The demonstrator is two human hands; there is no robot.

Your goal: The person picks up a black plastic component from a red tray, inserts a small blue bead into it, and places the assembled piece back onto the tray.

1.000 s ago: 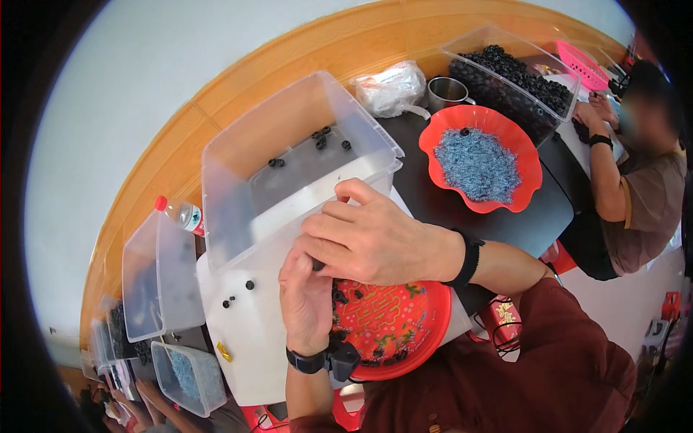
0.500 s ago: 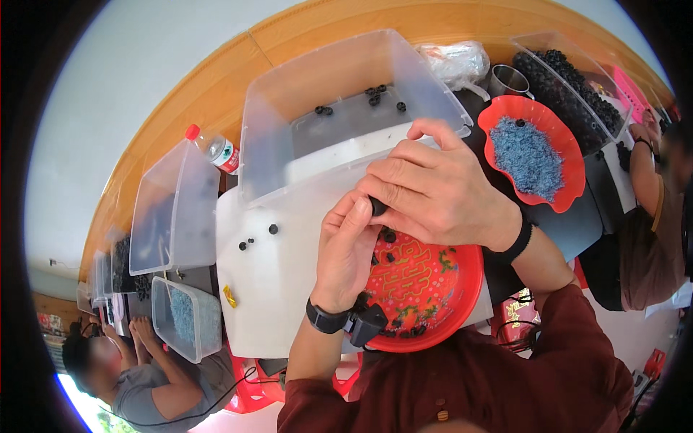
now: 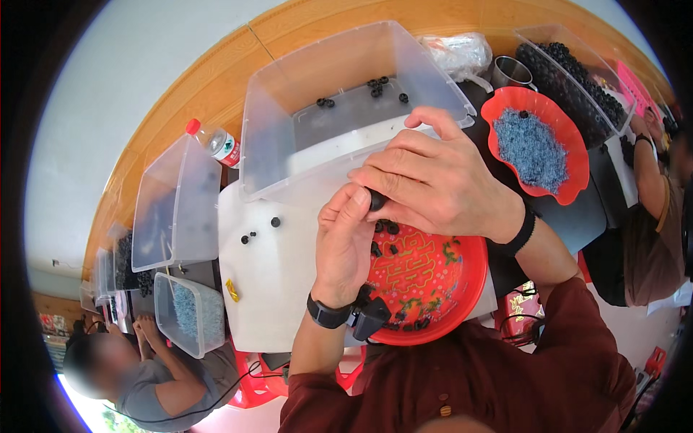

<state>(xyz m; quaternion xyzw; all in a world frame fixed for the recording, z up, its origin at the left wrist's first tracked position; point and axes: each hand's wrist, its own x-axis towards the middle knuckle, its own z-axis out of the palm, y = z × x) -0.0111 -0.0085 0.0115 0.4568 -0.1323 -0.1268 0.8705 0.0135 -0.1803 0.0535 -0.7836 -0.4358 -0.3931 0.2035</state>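
In front of me, above a red round tray [image 3: 473, 278], both hands meet on a small round black part [image 3: 376, 200]. My left hand [image 3: 343, 242] pinches it between thumb and fingers from the left. The fingers of my right hand [image 3: 442, 177] close over its right side and top, hiding much of it. Several small black pieces [image 3: 415, 326] lie in the tray, whose base has a yellow and green pattern. Left of my hands, three loose black pieces [image 3: 275, 222] rest on the white table surface [image 3: 267, 289].
A large clear bin [image 3: 253, 144] with several black parts stands ahead. To the right are a red scalloped dish [image 3: 577, 177] of blue bits, a metal mug [image 3: 511, 72] and a bin of black parts [image 3: 570, 72]. A bottle [image 3: 216, 143] stands left. People sit at both sides.
My hands keep their hold on the black part, with only slight finger shifts. The whole view has tilted a little; nothing else has visibly moved.
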